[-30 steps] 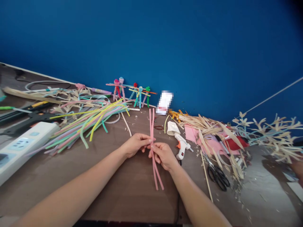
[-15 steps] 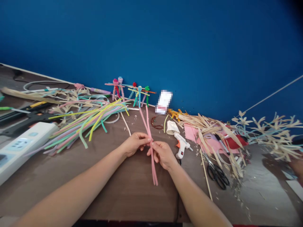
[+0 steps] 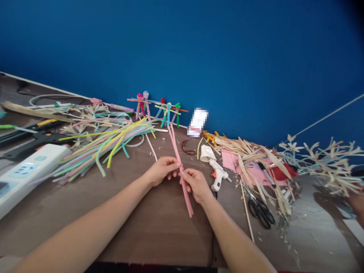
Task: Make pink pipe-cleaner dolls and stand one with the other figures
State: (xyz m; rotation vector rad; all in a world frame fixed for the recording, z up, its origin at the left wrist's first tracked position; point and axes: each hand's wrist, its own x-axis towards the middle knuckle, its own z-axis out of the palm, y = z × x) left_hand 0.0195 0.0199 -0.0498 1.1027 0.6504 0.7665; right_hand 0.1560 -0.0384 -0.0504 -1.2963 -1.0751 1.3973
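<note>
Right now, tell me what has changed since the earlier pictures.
The pink pipe cleaners have swung, their top ends leaning further left and their strands closing together. The left hand and right hand keep hold; nothing was let go. The glue gun, scissors and pipe cleaner figures stayed put.

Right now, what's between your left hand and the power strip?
A heap of colourful straws lies between your left hand and the power strip, in the head view.
</note>
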